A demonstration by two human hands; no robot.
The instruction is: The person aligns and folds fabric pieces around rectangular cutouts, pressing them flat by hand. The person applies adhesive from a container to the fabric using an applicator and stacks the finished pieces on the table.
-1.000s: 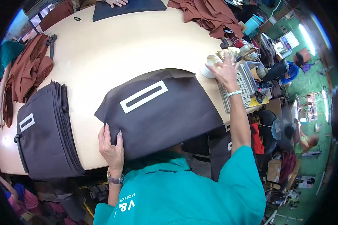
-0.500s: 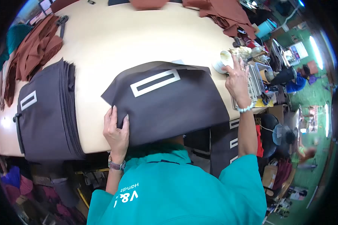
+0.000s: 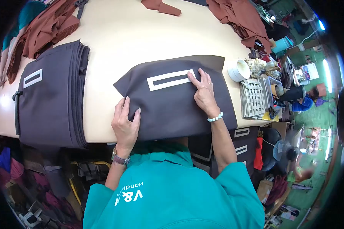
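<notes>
A dark brown sheet of leather-like material [image 3: 172, 114] lies on the pale table in front of me, its left corner raised and its near edge at the table's edge. A white rectangular frame [image 3: 168, 81] with a long slot sits on the sheet. My left hand [image 3: 125, 124] grips the sheet's left edge, with material between thumb and fingers. My right hand [image 3: 205, 94] rests on the frame's right end, thumb and fingers apart and touching it.
To the left lies a thick stack of dark sheets [image 3: 53, 91], topped with another white frame [image 3: 33, 78]. A white cup [image 3: 239, 70] and a stacked slotted rack [image 3: 253, 99] stand on the right. Reddish-brown pieces [image 3: 233, 19] lie at the far side. More framed sheets [image 3: 242, 143] hang below the right edge.
My right hand has moved left from the white cup to the frame's right end. My left hand stays on the sheet's left edge. The view has shifted slightly.
</notes>
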